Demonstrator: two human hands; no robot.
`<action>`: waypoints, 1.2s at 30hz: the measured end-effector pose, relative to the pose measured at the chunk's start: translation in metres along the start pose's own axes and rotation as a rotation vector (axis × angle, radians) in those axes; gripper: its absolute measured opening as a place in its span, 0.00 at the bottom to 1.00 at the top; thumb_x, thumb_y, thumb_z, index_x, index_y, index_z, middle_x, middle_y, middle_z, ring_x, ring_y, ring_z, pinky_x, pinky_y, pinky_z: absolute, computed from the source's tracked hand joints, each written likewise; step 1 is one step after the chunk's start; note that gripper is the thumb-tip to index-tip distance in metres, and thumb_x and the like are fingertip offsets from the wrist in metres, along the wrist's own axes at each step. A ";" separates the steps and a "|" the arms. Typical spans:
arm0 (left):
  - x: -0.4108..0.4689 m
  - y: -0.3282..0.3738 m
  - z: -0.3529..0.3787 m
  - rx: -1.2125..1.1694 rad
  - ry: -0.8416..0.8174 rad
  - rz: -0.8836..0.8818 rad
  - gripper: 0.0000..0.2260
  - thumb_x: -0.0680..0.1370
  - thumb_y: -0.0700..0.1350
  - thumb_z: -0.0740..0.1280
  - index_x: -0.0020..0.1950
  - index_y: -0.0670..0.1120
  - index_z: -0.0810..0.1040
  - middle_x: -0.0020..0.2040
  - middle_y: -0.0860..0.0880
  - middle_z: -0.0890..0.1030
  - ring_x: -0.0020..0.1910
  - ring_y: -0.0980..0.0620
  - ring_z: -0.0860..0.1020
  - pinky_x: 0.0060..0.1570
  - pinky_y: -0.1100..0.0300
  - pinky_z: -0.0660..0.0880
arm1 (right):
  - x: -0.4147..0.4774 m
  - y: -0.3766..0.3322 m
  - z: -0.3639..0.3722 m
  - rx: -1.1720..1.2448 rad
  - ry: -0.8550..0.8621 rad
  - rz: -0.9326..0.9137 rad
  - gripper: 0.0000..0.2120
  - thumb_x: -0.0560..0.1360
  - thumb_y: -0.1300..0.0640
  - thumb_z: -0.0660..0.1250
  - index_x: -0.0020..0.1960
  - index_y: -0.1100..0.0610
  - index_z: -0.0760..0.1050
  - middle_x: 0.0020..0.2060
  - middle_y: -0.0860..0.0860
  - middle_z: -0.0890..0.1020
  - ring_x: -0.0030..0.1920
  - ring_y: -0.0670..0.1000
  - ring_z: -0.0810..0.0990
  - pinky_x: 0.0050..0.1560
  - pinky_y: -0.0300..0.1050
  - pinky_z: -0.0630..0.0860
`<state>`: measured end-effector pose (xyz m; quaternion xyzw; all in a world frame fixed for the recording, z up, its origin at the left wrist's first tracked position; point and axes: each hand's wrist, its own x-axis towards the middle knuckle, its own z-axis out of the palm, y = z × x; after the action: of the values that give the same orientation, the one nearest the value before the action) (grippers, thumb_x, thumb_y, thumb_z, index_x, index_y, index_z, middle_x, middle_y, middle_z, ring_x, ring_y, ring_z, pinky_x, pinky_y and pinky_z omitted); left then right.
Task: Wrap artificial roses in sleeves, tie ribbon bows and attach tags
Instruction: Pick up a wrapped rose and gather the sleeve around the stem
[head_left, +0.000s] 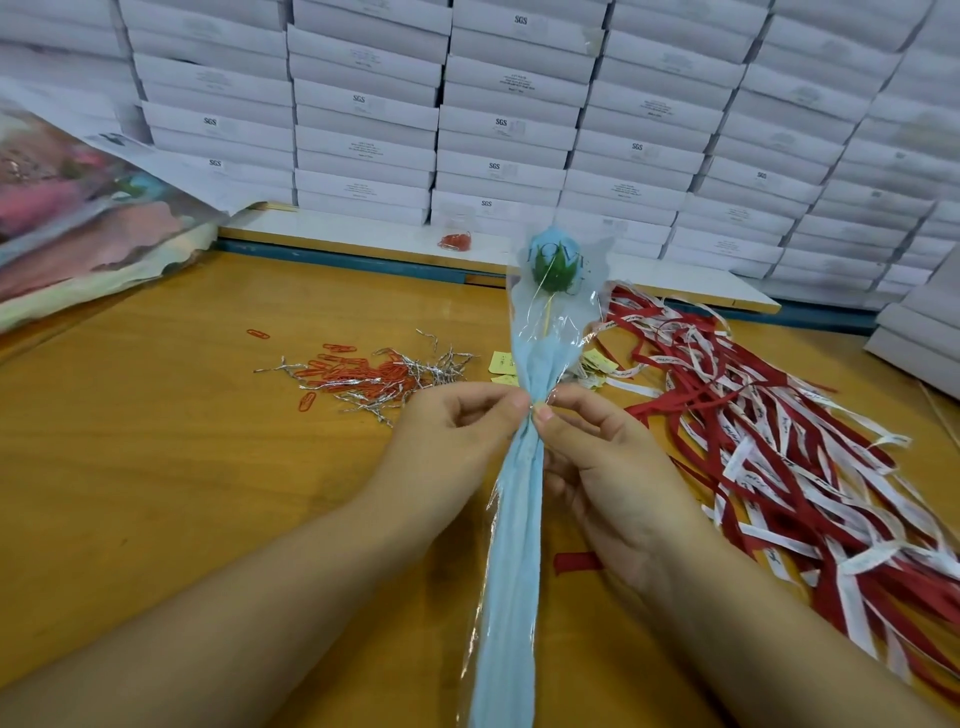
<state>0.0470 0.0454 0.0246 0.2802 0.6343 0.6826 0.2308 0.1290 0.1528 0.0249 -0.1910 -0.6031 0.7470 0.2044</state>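
Observation:
A blue artificial rose (555, 258) with green sepals sits inside a light-blue and clear sleeve (517, 519) that runs from the table's far side down to the bottom edge. The sleeve is gathered tight at its middle. My left hand (457, 441) and my right hand (608, 467) both pinch that gathered point from either side, fingertips almost touching; a thin tie there is too small to make out. Red and white ribbons (769, 431) lie in a heap to the right. Small yellow tags (503, 364) lie just behind the sleeve.
Silver twist ties (410, 374) and red paper clips (358, 371) are scattered on the wooden table (182, 467) left of centre. White boxes (498, 130) are stacked in a wall at the back. A plastic bag of coloured flowers (78, 218) lies at far left.

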 end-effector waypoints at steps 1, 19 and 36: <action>-0.003 0.004 0.001 -0.011 -0.021 0.009 0.11 0.76 0.44 0.69 0.35 0.56 0.83 0.43 0.45 0.82 0.48 0.42 0.79 0.60 0.38 0.72 | 0.000 -0.001 0.000 -0.005 0.000 -0.004 0.06 0.75 0.63 0.67 0.51 0.59 0.78 0.40 0.55 0.83 0.31 0.46 0.77 0.26 0.36 0.70; -0.002 -0.003 -0.002 -0.200 0.009 -0.087 0.08 0.70 0.33 0.72 0.35 0.45 0.85 0.38 0.43 0.85 0.36 0.51 0.84 0.35 0.64 0.79 | 0.006 -0.010 -0.009 0.044 -0.254 0.314 0.10 0.78 0.64 0.62 0.56 0.64 0.77 0.35 0.53 0.81 0.33 0.46 0.77 0.28 0.35 0.64; -0.001 0.000 0.000 -0.124 -0.002 -0.156 0.10 0.74 0.37 0.70 0.36 0.46 0.86 0.40 0.46 0.85 0.41 0.53 0.83 0.47 0.58 0.81 | 0.042 -0.027 -0.066 -1.178 0.236 -0.336 0.04 0.78 0.57 0.65 0.45 0.52 0.76 0.42 0.47 0.79 0.45 0.48 0.78 0.39 0.37 0.72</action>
<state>0.0479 0.0446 0.0244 0.2156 0.6107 0.7001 0.3007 0.1308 0.2341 0.0363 -0.2554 -0.9090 0.2203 0.2447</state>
